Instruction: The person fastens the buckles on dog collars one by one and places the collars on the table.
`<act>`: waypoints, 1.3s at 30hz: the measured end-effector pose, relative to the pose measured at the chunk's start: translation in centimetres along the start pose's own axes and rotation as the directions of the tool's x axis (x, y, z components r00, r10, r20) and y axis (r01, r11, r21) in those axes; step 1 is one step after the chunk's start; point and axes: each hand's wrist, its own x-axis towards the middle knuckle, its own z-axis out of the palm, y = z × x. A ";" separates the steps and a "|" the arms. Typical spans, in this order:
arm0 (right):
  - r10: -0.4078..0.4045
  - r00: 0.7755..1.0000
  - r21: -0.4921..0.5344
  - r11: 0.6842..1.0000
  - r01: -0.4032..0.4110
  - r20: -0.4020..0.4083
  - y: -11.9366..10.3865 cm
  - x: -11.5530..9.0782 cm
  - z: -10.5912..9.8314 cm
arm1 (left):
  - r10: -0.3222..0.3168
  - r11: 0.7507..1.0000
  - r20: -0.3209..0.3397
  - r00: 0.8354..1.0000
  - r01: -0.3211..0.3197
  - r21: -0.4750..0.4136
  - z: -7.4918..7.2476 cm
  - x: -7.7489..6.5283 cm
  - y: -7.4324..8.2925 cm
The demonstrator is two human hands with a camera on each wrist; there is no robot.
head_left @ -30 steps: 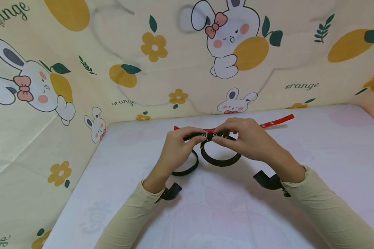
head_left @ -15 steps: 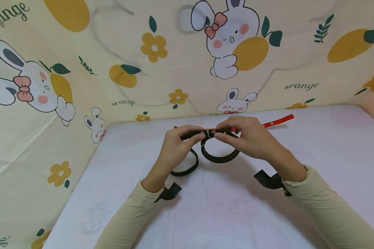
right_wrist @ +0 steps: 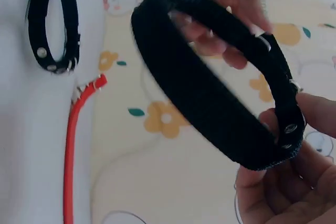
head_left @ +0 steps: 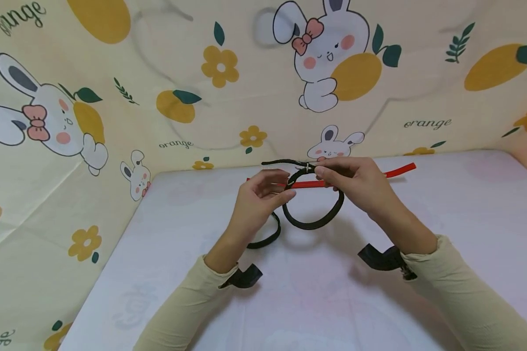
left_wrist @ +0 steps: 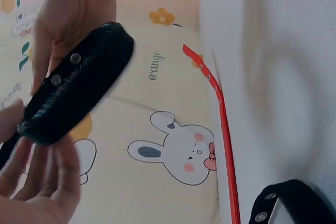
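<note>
A black buckled collar (head_left: pixel 314 225) is held up above the table, its loop hanging down and its strap end sticking out to the left. My right hand (head_left: pixel 360 183) pinches it beside the metal buckle (head_left: pixel 308 167). At the left side of the loop, my left hand (head_left: pixel 263 195) has its thumb and bent fingers apart, the thumb tip overlapping the band. Rivets (left_wrist: pixel 76 58) show on the band in the left wrist view. The right wrist view shows the collar's broad inner face (right_wrist: pixel 194 87) and the left fingers behind it.
A red strap (head_left: pixel 399 170) with metal eyelets lies along the back of the white table (head_left: pixel 290 292), partly behind the hands. Another black collar (head_left: pixel 265 242) rests on the table at left, below the left hand. A patterned cloth (head_left: pixel 228 112) hangs behind.
The strap end has come out from between the left fingers and now points left above them. The right hand has risen slightly with the collar, and the left fingers have spread.
</note>
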 end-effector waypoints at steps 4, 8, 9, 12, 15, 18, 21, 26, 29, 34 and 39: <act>-0.016 0.999 0.113 0.993 0.012 0.034 0.2 0.2 0.5 | 0.075 0.997 -0.029 0.997 -0.075 0.001 0.2 -0.3 0.1; -0.035 0.999 0.125 0.992 0.030 0.039 0.5 0.2 0.8 | 0.107 0.994 -0.049 0.993 -0.105 0.023 0.3 -0.4 0.2; -0.040 0.998 0.125 0.992 0.035 0.038 0.5 0.2 0.8 | 0.108 0.994 -0.050 0.993 -0.106 0.033 0.3 -0.5 0.3; -0.055 0.998 0.129 0.990 0.050 0.032 0.6 0.1 0.9 | 0.107 0.993 -0.046 0.993 -0.104 0.054 0.3 -0.5 0.4; -0.066 0.997 0.146 0.987 0.060 0.035 0.6 0.1 1.0 | 0.107 0.993 -0.054 0.993 -0.104 0.054 0.4 -0.5 0.4; -0.077 0.996 0.160 0.985 0.069 0.041 0.6 0.1 1.0 | 0.117 0.992 -0.061 0.991 -0.114 0.043 0.5 -0.5 0.3; -0.082 0.996 0.156 0.985 0.074 0.045 0.7 0.1 1.0 | 0.128 0.991 -0.066 0.990 -0.126 0.040 0.5 -0.6 0.3; -0.078 0.996 0.145 0.987 0.071 0.045 0.8 0.1 0.9 | 0.152 0.988 -0.068 0.986 -0.149 0.048 0.5 -0.6 0.3; -0.082 0.996 0.146 0.986 0.074 0.047 0.8 0.1 1.0 | 0.172 0.984 -0.065 0.983 -0.168 0.054 0.5 -0.6 0.3; -0.090 0.995 0.141 0.987 0.082 0.048 0.7 0.2 1.0 | 0.207 0.976 -0.061 0.977 -0.201 0.086 0.5 -0.7 0.3; -0.103 0.993 0.109 0.989 0.097 0.055 0.7 0.2 1.0 | 0.258 0.959 -0.054 0.965 -0.249 0.138 0.5 -0.6 0.2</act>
